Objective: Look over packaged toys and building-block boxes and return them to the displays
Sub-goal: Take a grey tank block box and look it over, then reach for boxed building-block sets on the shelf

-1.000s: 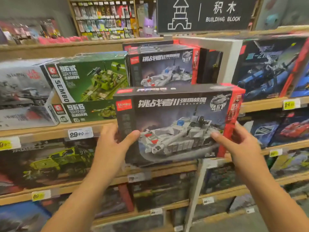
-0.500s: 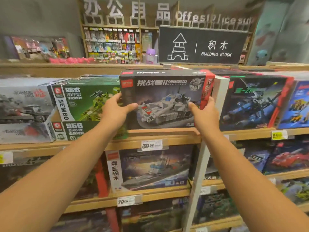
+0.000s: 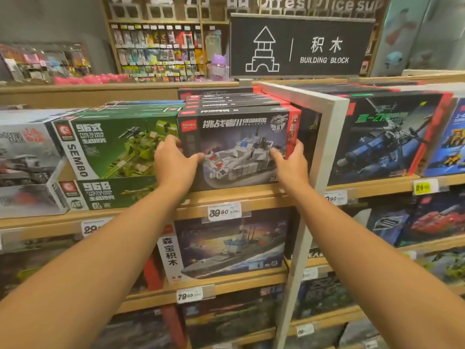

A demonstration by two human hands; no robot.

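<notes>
A dark box with red edges showing a grey tank (image 3: pixel 239 147) stands upright on the top wooden shelf (image 3: pixel 226 195), in front of several matching boxes (image 3: pixel 226 102). My left hand (image 3: pixel 173 165) grips its left edge, thumb on the front face. Its lower right corner is held by my right hand (image 3: pixel 289 165). The box's bottom edge rests on the shelf board.
Green tank boxes (image 3: pixel 113 144) stand directly left. A white upright divider (image 3: pixel 327 137) is just right, with a blue helicopter box (image 3: pixel 385 137) beyond. A warship box (image 3: pixel 231 245) sits on the shelf below. A "Building Block" sign (image 3: pixel 302 46) stands above.
Both hands carried the grey tank box up and forward from chest height onto the top shelf, and it now sits further in against the matching boxes.
</notes>
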